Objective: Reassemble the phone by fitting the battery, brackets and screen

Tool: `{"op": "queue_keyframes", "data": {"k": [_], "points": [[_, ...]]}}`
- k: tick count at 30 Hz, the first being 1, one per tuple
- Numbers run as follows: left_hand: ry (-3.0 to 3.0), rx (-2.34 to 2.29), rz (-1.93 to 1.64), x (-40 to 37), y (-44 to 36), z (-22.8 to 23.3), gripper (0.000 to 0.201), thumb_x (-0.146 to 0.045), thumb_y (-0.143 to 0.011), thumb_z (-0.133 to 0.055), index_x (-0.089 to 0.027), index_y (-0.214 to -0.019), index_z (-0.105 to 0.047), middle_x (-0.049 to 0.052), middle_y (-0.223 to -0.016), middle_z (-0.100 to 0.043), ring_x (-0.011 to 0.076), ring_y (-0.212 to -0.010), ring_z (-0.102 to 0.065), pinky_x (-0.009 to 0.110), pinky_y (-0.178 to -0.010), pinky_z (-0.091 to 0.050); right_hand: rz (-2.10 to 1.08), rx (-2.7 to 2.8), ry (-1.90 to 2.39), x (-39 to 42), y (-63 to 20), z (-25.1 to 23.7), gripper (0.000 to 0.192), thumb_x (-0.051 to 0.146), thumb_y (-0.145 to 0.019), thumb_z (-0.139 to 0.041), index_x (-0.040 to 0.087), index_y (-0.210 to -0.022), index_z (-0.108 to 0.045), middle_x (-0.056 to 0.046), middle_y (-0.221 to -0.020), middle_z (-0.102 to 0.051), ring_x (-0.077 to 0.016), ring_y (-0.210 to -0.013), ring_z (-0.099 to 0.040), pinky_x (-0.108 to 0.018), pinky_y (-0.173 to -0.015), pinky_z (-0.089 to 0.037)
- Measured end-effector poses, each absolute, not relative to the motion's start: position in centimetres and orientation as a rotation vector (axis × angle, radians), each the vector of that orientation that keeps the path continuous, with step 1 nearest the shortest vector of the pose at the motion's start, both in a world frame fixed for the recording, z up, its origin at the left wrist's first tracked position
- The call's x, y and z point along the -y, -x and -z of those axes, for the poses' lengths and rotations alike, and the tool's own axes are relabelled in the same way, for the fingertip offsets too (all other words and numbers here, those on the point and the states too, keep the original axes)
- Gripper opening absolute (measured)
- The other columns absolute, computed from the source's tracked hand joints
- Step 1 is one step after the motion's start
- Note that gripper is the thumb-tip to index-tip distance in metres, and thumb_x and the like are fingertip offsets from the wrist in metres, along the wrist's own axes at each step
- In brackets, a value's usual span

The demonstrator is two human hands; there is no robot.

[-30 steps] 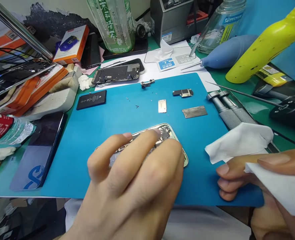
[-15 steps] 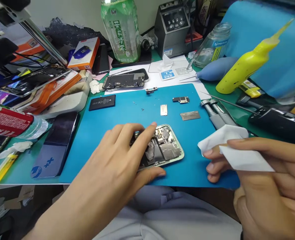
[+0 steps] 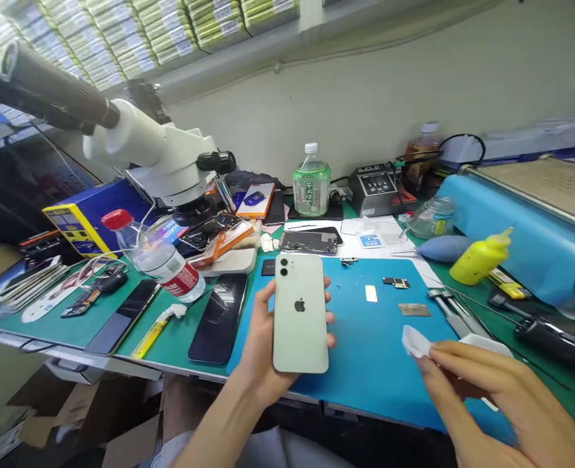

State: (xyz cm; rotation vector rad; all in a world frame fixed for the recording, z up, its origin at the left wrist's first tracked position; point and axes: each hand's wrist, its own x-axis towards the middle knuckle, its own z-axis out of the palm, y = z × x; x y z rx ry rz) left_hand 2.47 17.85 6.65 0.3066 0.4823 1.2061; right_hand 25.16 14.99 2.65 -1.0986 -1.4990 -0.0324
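My left hand holds a pale green phone housing upright above the blue work mat, its glossy back with two camera lenses and a logo turned toward me. My right hand hovers over the mat's right side and pinches a folded white wipe between thumb and fingers. Small loose phone parts lie on the mat behind: a black module, a white shield and a metal plate.
A white microscope stands at the back left. A water bottle lies beside dark phone screens. A green drink bottle, a soldering station, a yellow squeeze bottle, a blue blower and screwdrivers crowd the bench.
My left hand lifted the phone housing off the mat and turned its back toward me. The camera view tilted up and pulled back, and my right hand kept the wipe.
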Motion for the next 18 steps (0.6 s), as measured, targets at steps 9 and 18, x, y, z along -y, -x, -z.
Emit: {"op": "queue_keyframes", "data": {"k": [9, 18], "points": [[-0.306, -0.610, -1.181, -17.1, -2.6, -6.3, 0.066, -0.060, -0.110, -0.047, -0.007, -0.137, -0.077, 0.014, -0.111, -0.082, 0.0236, -0.089, -0.077, 0.028, -0.077, -0.058, 0.320, 1.897, 0.972, -16.1, -18.8, -5.8, 0.019, 0.011, -0.104, -0.072, 0.019, -0.121, -0.076, -0.004, -0.103, -0.080, -0.0164, -0.087, -0.075, -0.031, -0.078, -0.052], [-0.308, -0.639, -1.156, -17.5, -2.9, -5.1, 0.078, -0.072, -0.111, -0.039, -0.010, -0.147, -0.071, 0.017, -0.122, -0.081, 0.0296, -0.109, -0.078, 0.035, -0.101, -0.057, 0.292, 2.082, 0.788, -17.4, -15.4, -6.4, 0.025, 0.004, -0.108, -0.056, 0.011, -0.118, -0.078, -0.006, -0.092, -0.075, -0.0186, -0.082, -0.063, -0.032, -0.070, -0.048]]}}
